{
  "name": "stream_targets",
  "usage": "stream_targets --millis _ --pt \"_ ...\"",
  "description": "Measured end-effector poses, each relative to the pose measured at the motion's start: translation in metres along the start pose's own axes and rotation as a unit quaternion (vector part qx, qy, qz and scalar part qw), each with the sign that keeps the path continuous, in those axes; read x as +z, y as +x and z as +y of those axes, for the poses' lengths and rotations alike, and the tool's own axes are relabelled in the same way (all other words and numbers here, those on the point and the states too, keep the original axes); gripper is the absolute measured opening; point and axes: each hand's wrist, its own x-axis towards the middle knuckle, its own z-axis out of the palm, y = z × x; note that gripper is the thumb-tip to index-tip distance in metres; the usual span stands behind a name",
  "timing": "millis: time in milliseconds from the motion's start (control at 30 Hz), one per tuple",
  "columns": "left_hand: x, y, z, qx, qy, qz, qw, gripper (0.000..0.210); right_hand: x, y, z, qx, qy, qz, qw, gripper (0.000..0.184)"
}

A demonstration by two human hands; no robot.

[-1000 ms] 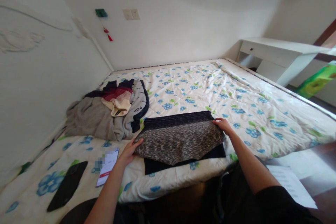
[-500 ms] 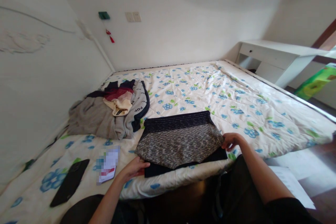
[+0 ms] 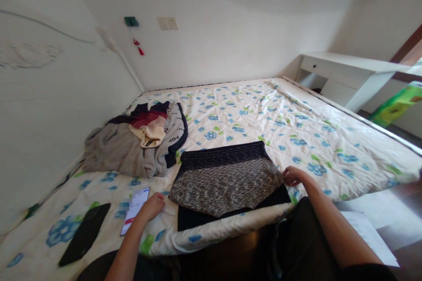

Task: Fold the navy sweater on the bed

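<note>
White walls enclose a bed (image 3: 250,109) covered by a flowered quilt, where we see a folded dark speckled garment (image 3: 224,182) lying flat near the front edge. A second ago both hands pressed its sides — now the left hand (image 3: 152,207) has drawn off it, loosely curled and holding nothing, resting beside a lit phone (image 3: 135,209). The right hand (image 3: 292,175), fingers curled, touches the garment's right edge; whether it pinches the cloth we cannot tell. A heap of clothes (image 3: 138,140) sits well apart, by the wall.
</note>
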Motion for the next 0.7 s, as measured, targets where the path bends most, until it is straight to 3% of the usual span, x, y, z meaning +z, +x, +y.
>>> stream_targets --millis 33,133,200,333,433,533,700 --pt "-0.003 0.004 0.007 0.005 0.029 0.035 0.999 0.006 -0.001 0.002 -0.005 -0.015 -0.016 0.069 0.997 0.025" --pt "0.002 0.019 0.045 0.079 0.068 0.149 0.983 0.030 0.002 0.005 -0.030 -0.100 -0.053 0.263 0.958 0.041" --pt "0.015 0.034 0.080 0.162 0.055 0.176 0.970 0.044 0.015 0.006 -0.052 -0.173 -0.058 0.314 0.932 0.048" --pt "0.046 0.077 0.146 0.300 0.070 0.125 0.943 0.056 0.056 0.012 -0.082 -0.330 -0.079 0.270 0.901 0.058" --pt "0.068 0.109 0.169 0.325 0.113 0.064 0.937 0.062 0.079 0.022 -0.084 -0.350 -0.125 0.203 0.906 0.072" --pt "0.085 0.129 0.158 0.275 0.150 0.043 0.949 0.068 0.088 0.033 -0.077 -0.317 -0.154 0.163 0.921 0.078" --pt "0.093 0.143 0.110 0.216 0.158 0.129 0.955 0.073 0.084 0.043 -0.072 -0.298 -0.160 0.143 0.930 0.082"
